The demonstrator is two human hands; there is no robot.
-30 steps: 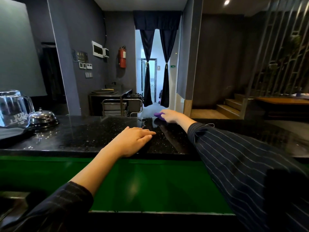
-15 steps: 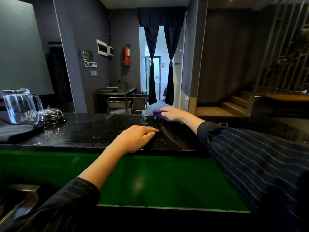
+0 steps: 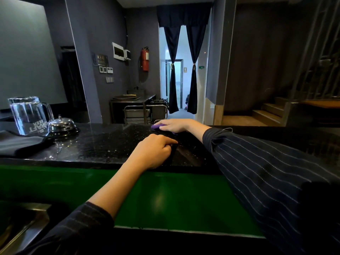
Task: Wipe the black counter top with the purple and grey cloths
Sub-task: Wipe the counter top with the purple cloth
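Observation:
The black speckled counter top [image 3: 103, 144] runs across the view above a green front panel. My right hand [image 3: 173, 125] reaches to the counter's far edge and presses flat on the purple cloth [image 3: 156, 127], whose end sticks out to the left of the fingers. My left hand [image 3: 153, 153] is at the near edge with its fingers curled round a dark grey cloth [image 3: 172, 153], of which only a small fold shows under the fingertips.
At the left end of the counter stand a glass beer mug [image 3: 27, 116] and a chrome service bell [image 3: 61, 126], beside a folded dark grey cloth [image 3: 20, 144]. A metal sink edge [image 3: 22, 223] lies low at the left. Beyond the counter are a steel cart [image 3: 141, 111] and stairs [image 3: 270, 111].
My left hand lay flat on the counter; its fingers have now curled in and bunched the dark cloth. The right hand has stayed at the far edge on the purple cloth.

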